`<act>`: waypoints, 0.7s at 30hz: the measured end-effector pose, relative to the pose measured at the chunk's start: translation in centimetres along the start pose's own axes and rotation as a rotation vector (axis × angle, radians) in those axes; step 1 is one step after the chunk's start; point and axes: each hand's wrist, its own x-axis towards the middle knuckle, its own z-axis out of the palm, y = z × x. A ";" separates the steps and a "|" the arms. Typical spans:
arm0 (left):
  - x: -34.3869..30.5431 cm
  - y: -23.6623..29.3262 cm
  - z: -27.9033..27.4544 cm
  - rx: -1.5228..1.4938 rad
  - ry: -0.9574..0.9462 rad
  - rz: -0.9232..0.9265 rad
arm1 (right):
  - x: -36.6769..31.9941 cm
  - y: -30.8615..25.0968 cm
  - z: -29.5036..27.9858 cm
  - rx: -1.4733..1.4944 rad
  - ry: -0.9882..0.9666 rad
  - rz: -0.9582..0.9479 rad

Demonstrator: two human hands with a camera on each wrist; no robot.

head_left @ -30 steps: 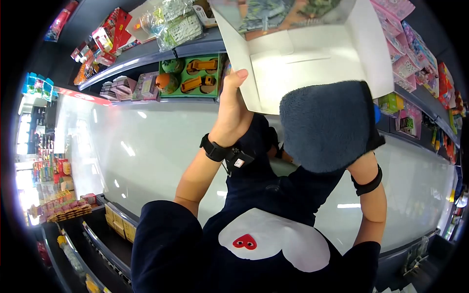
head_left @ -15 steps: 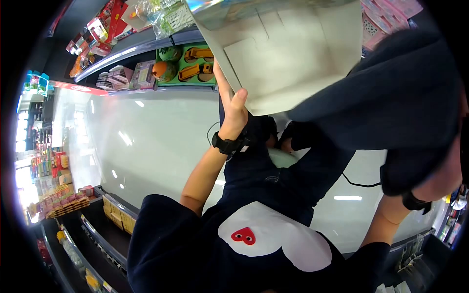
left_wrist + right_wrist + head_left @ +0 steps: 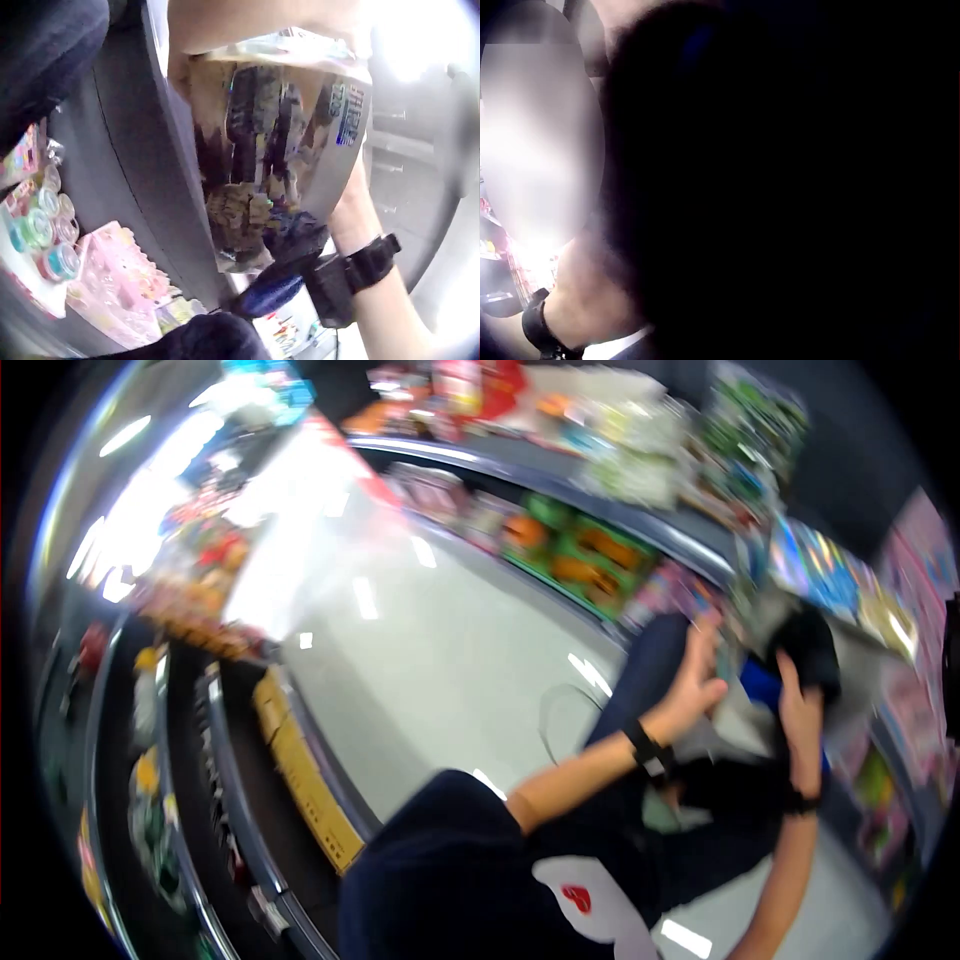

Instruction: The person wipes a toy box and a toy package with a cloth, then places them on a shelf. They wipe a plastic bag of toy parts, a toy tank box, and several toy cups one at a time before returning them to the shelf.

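Observation:
Blurred in the head view, my left hand (image 3: pixel 690 685) is at the near left side of the box (image 3: pixel 855 615), its thumb apart from the fingers. From the left wrist view, the box (image 3: pixel 259 142) shows its printed face, and the left hand (image 3: pixel 277 19) grips its upper edge. My right hand (image 3: pixel 803 725) holds a dark cloth (image 3: pixel 812 645) by the box, close to something blue (image 3: pixel 762 682). Cloth (image 3: pixel 780 187) fills most of the right wrist view and hides the right fingers there.
A shelf (image 3: pixel 640 515) with packaged toys runs along the top, and a green tray (image 3: pixel 590 565) with orange toys stands below it. Pink packages (image 3: pixel 920 560) are at the right. Dark shelves (image 3: pixel 235 760) with a yellow box row stand at the lower left, beside the pale floor (image 3: pixel 420 630).
The head view has turned, so shelves and floor lie at another slant. The box and both hands now appear farther right. The dark cloth came back from the far right to the box.

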 end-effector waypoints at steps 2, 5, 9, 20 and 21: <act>0.2 -3.3 -0.3 -0.608 0.128 -0.266 | 1.8 -0.4 -1.4 0.063 -0.286 0.095; 1.0 -5.6 -2.3 -0.946 -0.038 -0.517 | 3.3 -3.0 -3.5 -0.226 -0.708 0.101; 1.7 -4.4 0.7 -1.117 0.147 -0.696 | 4.4 -5.2 -4.6 -0.478 -0.841 -0.238; 0.8 -8.7 1.5 -1.170 0.080 -0.735 | 2.2 -2.5 0.2 -0.825 -0.713 -0.528; 1.3 -6.6 1.0 -1.139 0.097 -0.977 | 2.5 -2.6 0.2 -0.884 -0.656 -0.577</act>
